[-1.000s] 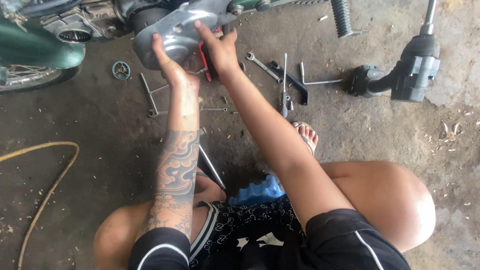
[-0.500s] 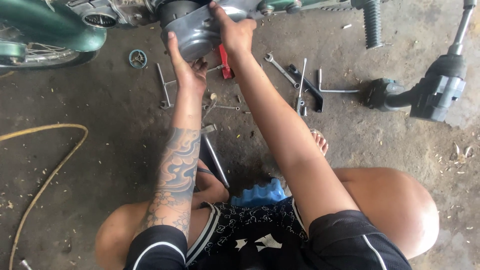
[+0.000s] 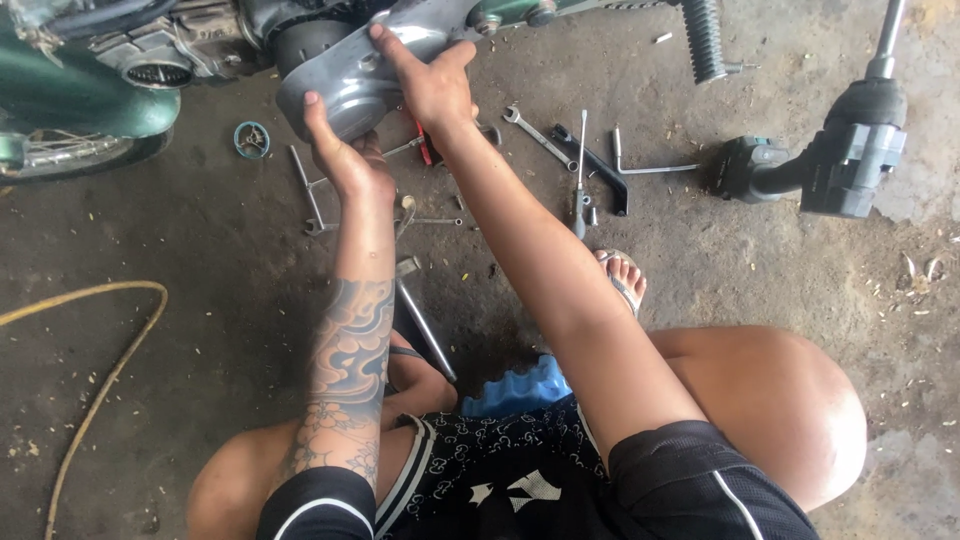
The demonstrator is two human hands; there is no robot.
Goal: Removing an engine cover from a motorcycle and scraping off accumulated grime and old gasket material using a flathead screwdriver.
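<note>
A grey metal engine cover [image 3: 345, 85] sits against the side of a green motorcycle [image 3: 90, 100] at the top of the view. My left hand [image 3: 345, 160] cups the cover's lower edge from below. My right hand [image 3: 430, 85] presses flat on the cover's right side, fingers spread. Both forearms reach forward from my crouched body; the left one is tattooed.
Wrenches [image 3: 535, 130], a screwdriver [image 3: 580, 175], an L-shaped key [image 3: 645, 165] and a T-handle tool [image 3: 310, 190] lie on the concrete floor past my hands. A cordless impact tool [image 3: 830, 165] lies at right. A yellow hose [image 3: 100, 360] curves at left. A footpeg [image 3: 705, 40] sticks out above.
My view has shifted slightly, so the cover and hands sit a little lower and more rightward in frame. Both hands stay on the cover.
</note>
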